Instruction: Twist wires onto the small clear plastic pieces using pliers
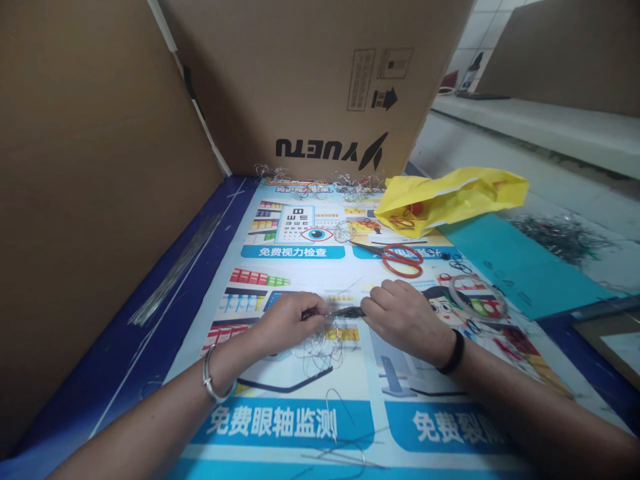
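My right hand [403, 317] is closed around a small pair of dark pliers [349, 312], whose tip points left toward my left fingertips. With thumb and forefinger pinched, my left hand [290, 321] holds thin wire right at the pliers' tip; the exact grip point is too small to make out. Below the fingers a loose tangle of thin silvery wire [320, 350] lies over the printed sheet [357, 373]. Several cut wire pieces [345, 457] are scattered nearer to me. Beyond my right hand rest red-handled scissors [404, 260].
Cardboard panels [300, 80] wall the back and left. A yellow bag [455, 197] lies open at the back right, near a heap of wire [560, 239] and a teal sheet [515, 267]. A clear tape roll [477, 297] sits right; straight wires [175, 270] lie left.
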The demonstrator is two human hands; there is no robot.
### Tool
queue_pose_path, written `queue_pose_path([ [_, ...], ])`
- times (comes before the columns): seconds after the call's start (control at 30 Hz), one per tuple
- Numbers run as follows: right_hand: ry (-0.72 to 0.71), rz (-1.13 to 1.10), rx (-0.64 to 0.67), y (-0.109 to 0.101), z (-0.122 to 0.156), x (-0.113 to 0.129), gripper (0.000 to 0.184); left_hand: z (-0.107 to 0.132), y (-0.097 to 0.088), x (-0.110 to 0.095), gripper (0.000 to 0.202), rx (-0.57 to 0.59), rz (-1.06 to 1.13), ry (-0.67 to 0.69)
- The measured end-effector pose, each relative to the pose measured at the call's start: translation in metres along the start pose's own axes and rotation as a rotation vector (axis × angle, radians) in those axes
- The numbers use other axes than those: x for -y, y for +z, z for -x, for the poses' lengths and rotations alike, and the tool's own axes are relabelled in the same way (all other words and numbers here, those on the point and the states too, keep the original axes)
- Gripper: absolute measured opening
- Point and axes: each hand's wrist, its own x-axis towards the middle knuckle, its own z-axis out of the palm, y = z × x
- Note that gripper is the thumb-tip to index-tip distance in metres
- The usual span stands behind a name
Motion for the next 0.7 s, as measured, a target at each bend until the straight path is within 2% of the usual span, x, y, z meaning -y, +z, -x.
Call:
queue_pose_path([
  [0.33, -0.008, 0.006, 0.022, 0.0013, 0.0004, 0.0015, 0.015, 0.0007, 0.0002, 0.0006, 0.014, -0.020, -0.082, 0.093],
  [0.7, -0.016, 0.006, 0.022, 0.0015, 0.0001, 0.0028, 0.016, 0.0008, 0.0015, -0.0003, 0.013, -0.049, -0.115, 0.055],
])
